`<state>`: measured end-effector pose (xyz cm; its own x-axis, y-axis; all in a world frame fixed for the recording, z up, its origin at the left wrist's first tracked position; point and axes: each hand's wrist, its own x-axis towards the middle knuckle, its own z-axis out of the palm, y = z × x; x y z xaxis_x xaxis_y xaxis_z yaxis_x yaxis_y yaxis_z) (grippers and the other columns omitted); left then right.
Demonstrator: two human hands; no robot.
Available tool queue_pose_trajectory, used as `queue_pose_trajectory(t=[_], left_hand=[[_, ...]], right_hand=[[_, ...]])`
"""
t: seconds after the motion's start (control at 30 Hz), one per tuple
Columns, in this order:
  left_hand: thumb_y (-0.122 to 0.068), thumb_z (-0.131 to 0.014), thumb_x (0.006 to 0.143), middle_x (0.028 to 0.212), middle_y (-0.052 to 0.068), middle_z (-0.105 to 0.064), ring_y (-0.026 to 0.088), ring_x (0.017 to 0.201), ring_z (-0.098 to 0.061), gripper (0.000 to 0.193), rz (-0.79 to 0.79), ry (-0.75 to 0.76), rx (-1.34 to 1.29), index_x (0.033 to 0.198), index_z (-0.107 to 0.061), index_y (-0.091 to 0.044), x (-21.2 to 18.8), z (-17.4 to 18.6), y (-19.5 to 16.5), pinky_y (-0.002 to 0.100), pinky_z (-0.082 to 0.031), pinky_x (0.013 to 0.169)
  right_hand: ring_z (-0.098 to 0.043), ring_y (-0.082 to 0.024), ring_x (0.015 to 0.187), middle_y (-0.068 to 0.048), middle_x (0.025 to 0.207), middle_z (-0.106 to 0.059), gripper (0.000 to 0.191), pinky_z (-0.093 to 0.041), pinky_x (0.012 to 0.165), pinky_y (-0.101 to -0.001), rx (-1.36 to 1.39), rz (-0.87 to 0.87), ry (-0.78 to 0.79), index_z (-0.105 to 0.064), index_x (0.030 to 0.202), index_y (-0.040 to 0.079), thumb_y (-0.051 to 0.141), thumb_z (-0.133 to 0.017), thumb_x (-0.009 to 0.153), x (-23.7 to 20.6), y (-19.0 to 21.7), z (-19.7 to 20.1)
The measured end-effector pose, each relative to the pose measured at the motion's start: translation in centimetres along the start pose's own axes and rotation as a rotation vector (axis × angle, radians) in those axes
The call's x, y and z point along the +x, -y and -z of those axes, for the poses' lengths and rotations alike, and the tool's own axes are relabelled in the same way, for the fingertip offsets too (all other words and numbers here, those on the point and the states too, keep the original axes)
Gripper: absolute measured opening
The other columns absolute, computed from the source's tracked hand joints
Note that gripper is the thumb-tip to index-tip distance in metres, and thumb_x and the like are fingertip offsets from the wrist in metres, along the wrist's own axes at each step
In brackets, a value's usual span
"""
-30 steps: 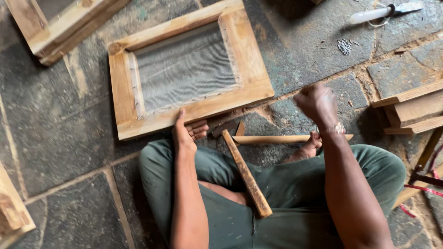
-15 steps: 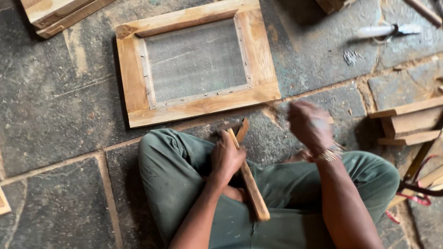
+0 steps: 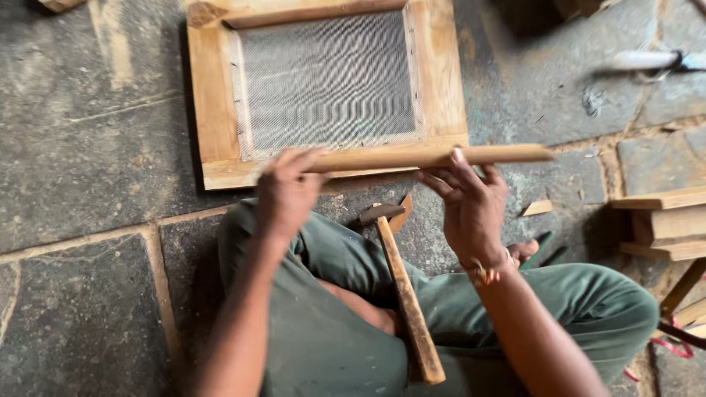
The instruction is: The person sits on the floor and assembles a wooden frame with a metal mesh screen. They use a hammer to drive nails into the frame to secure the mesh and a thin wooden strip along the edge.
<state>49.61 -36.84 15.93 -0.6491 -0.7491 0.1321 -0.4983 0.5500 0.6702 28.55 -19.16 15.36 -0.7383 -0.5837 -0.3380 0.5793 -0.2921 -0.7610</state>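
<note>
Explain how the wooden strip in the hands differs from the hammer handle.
The wooden strip is held level by both hands; the hammer lies untouched on the lap, pointing away from the person. The strip looks longer, thinner and paler than the hammer handle, which carries a dark head. Both are wood.

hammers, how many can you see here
1: a wooden-handled hammer lies across the person's lap, head toward the mesh frame. A pale tool top right is too blurred to identify.
</note>
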Motion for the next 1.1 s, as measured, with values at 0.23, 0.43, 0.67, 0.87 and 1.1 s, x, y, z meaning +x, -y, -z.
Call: queue_pose_trajectory(t=[0.23, 0.43, 0.67, 0.87, 1.1], left_hand=[[-0.017, -0.091, 0.078, 0.097, 0.013, -0.062, 0.025, 0.081, -0.066, 0.041, 0.035, 0.023, 0.09, 0.118, -0.079, -0.017, 2.0, 3.2, 9.7, 0.033, -0.057, 0.067], [-0.013, -0.093, 0.08, 0.106, 0.009, -0.06, 0.025, 0.097, -0.063, 0.04, 0.076, 0.0, 0.224, 0.117, -0.079, -0.014, 3.1, 2.9, 11.1, 0.036, -0.054, 0.078], [-0.003, -0.088, 0.085, 0.115, 0.014, -0.065, 0.023, 0.099, -0.069, 0.042, 0.438, 0.058, 0.18, 0.124, -0.074, -0.001, 0.4, 2.7, 14.6, 0.032, -0.057, 0.085], [-0.009, -0.079, 0.089, 0.121, 0.017, -0.068, 0.025, 0.108, -0.069, 0.047, 0.619, 0.219, 0.005, 0.134, -0.068, 0.0, -7.7, 4.4, 31.4, 0.037, -0.053, 0.099], [-0.014, -0.076, 0.094, 0.12, 0.019, -0.07, 0.027, 0.112, -0.068, 0.044, 0.71, 0.236, -0.08, 0.134, -0.066, 0.002, -16.1, 4.2, 42.1, 0.038, -0.051, 0.106]], right_hand=[[-0.078, -0.026, 0.081, -0.019, 0.095, -0.074, 0.026, -0.064, 0.077, -0.0395, -0.169, -0.073, -0.015, -0.058, 0.117, -0.002, -0.001, -0.07, 0.094, 6.6, -3.6, 1.4], [-0.075, -0.019, 0.081, -0.014, 0.096, -0.076, 0.024, -0.061, 0.07, -0.0274, -0.984, 0.262, 0.071, -0.069, 0.114, -0.001, 0.006, -0.081, 0.095, 8.1, -5.2, 1.7], [-0.07, -0.016, 0.088, -0.008, 0.111, -0.07, 0.034, -0.055, 0.079, -0.028, -1.552, 0.545, 0.08, -0.073, 0.122, 0.01, 0.008, -0.085, 0.091, 8.8, -5.7, 1.9], [-0.066, -0.019, 0.091, -0.006, 0.103, -0.071, 0.034, -0.052, 0.075, -0.0294, -1.654, 0.589, 0.087, -0.075, 0.118, 0.009, 0.008, -0.088, 0.087, 9.3, -6.1, 1.8], [-0.071, -0.021, 0.093, -0.01, 0.104, -0.072, 0.031, -0.055, 0.077, -0.0316, -1.654, 0.606, 0.031, -0.074, 0.113, 0.004, 0.005, -0.087, 0.085, 9.6, -6.5, 1.7]])
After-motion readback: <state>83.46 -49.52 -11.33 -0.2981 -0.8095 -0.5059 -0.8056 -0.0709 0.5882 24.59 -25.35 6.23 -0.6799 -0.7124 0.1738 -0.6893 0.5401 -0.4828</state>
